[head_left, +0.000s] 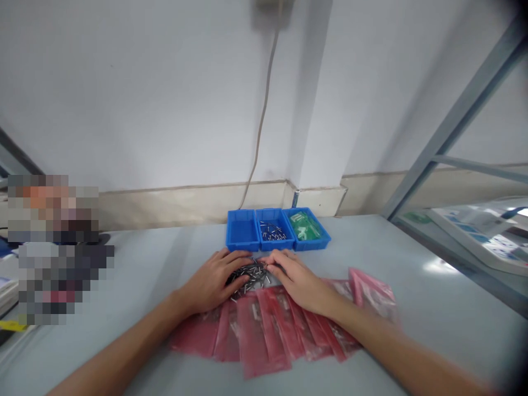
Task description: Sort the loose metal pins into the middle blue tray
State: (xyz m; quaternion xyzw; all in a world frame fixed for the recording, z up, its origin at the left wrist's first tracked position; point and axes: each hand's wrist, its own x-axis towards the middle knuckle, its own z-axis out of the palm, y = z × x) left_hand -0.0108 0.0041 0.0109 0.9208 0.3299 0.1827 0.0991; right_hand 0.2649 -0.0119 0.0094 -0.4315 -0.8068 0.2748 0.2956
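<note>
A heap of small metal pins (249,273) lies on the grey table (144,275), just in front of the blue trays. My left hand (214,280) rests on the heap's left side, fingers curved over the pins. My right hand (295,278) lies on its right side, fingers stretched flat towards the pins. Several pink plastic bags (264,324) are fanned out on the table under my wrists. Neither hand plainly grips anything.
Three blue trays stand at the back: the left one (242,231) looks bare, the middle one (273,230) holds a few pins, the right one (307,226) holds green pieces. A grey metal rack (454,121) stands at right. A cable (259,126) hangs down the wall.
</note>
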